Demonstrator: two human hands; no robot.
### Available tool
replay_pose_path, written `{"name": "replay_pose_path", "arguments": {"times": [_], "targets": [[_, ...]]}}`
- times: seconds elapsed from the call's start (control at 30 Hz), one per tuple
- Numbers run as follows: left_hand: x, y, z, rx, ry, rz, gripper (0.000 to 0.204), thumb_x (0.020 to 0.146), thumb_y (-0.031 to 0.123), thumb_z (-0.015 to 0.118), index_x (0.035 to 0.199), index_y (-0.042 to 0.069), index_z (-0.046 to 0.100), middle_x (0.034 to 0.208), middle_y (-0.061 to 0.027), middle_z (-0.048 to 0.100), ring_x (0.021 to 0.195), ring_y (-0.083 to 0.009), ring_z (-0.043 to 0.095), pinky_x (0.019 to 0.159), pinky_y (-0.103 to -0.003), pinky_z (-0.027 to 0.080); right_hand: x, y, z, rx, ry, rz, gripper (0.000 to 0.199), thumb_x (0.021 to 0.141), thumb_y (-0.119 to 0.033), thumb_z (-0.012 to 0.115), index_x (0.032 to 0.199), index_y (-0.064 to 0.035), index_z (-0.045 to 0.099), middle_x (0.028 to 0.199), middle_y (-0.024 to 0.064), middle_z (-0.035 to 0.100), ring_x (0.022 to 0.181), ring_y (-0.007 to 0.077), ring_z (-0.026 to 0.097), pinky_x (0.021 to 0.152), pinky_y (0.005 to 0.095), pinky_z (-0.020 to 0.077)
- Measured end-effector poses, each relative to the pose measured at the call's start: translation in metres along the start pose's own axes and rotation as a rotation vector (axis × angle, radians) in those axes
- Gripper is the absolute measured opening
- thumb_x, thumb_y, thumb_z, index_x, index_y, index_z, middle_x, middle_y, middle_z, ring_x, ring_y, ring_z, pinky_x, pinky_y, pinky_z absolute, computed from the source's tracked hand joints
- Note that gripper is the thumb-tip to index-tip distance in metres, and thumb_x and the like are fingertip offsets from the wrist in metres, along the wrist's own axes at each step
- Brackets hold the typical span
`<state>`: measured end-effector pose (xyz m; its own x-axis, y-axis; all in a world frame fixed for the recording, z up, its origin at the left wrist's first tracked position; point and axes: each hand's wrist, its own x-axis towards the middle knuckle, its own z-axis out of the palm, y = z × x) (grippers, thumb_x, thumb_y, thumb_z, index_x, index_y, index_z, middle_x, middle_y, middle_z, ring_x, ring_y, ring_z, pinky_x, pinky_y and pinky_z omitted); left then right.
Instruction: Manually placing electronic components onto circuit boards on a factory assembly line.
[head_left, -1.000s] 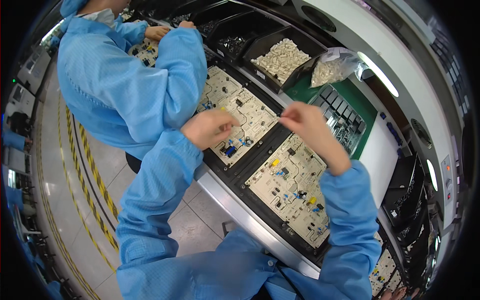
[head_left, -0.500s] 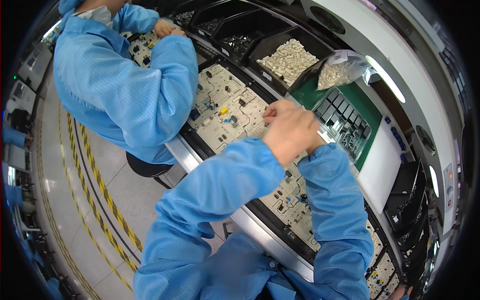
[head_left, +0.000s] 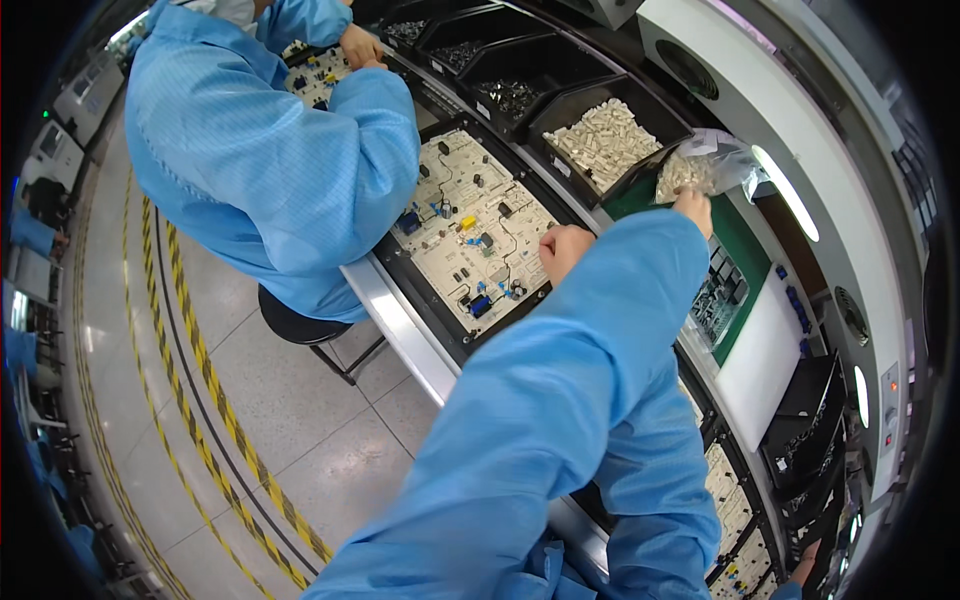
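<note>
One cream circuit board (head_left: 475,235) lies in a black frame on the metal-edged counter (head_left: 400,325), carrying one yellow block and two dark blue ones; its printing is too small to read. At its right edge rests the person's right hand (head_left: 565,252), fingers curled; how tightly the grip is closed, or on what, cannot be told. The left arm crosses above the right, its hand (head_left: 695,210) by one clear bag (head_left: 708,165) of cream pieces; that grip is partly hidden, its state unclear. Nearby, dark rectangular parts (head_left: 718,285) sit on a green mat (head_left: 630,200). Beyond stand four black bins (head_left: 575,180), some with unreadable white labels. One blue-sleeved co-worker (head_left: 270,150) sits to the left.
</note>
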<state>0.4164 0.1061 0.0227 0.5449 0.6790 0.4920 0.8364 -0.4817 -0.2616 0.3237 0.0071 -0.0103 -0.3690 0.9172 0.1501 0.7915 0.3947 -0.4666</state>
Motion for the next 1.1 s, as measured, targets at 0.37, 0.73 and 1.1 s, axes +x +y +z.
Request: {"name": "replay_pose_path", "arguments": {"times": [0.37,0.73,1.1], "targets": [[0.03,0.028,0.013,-0.485,-0.394,-0.658,0.027,0.087,0.02,0.043,0.107,0.008,0.055,0.107,-0.0115,0.051,0.098,-0.0276,0.05,0.073,-0.044,0.04,-0.008,0.008,0.005,-0.033,0.342,-0.104,0.009,0.068,-0.004,0.065,0.077,-0.003,0.063,0.074,0.0133,0.06,0.071,0.0287,0.058,0.064,0.0367,0.0466],[0.062,0.039,0.041,-0.656,-0.457,-0.677,0.031,0.084,0.021,0.044,0.109,0.01,0.06,0.118,-0.0095,0.052,0.11,-0.0272,0.045,0.087,-0.038,0.032,0.013,0.04,-0.027,0.27,-0.015,0.089,0.014,0.067,-0.013,0.072,0.076,-0.003,0.067,0.069,0.0061,0.065,0.062,0.0114,0.061,0.059,0.0245,0.0476],[0.002,0.0,0.037,-0.797,-0.269,-0.91,0.033,0.084,0.023,0.045,0.11,0.009,0.06,0.122,-0.0105,0.051,0.112,-0.027,0.047,0.089,-0.04,0.034,0.013,0.016,-0.024,0.234,-0.014,-0.057,0.012,0.078,-0.01,0.063,0.084,-0.0009,0.066,0.069,0.009,0.065,0.061,0.0135,0.061,0.057,0.0255,0.047]]}}
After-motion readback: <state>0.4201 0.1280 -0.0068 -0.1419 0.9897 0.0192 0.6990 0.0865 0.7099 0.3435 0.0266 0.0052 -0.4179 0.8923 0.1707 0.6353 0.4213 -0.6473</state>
